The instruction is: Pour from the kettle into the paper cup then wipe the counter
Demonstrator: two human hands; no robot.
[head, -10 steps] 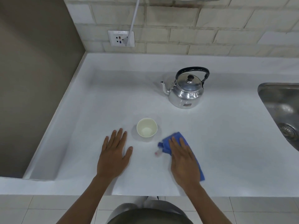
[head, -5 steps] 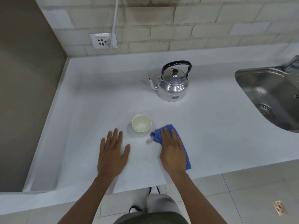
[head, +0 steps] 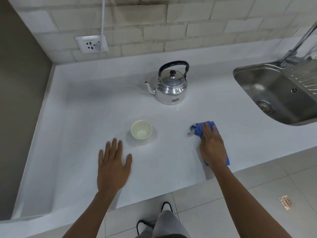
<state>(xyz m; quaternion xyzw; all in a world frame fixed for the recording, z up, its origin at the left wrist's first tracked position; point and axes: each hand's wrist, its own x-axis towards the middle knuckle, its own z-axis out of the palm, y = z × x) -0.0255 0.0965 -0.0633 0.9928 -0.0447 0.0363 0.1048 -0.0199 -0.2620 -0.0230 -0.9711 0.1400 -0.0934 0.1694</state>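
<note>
A shiny metal kettle (head: 171, 88) with a black handle stands upright at the back of the white counter (head: 85, 103), spout to the left. A pale paper cup (head: 141, 129) stands upright in front of it, nearer the left. My left hand (head: 112, 165) lies flat on the counter just below and left of the cup, fingers straight, apart from it. My right hand (head: 211, 145) presses flat on a blue cloth (head: 199, 128), well to the right of the cup. Most of the cloth is hidden under the hand.
A steel sink (head: 277, 93) with a tap (head: 298, 42) is set into the counter at the right. A wall socket (head: 91, 43) with a white cable plugged in sits on the tiled back wall. The counter's front edge runs just below my hands.
My right hand has slid the blue cloth to the right, away from the cup. The left hand stays flat in place. The view has swung right, showing more of the sink.
</note>
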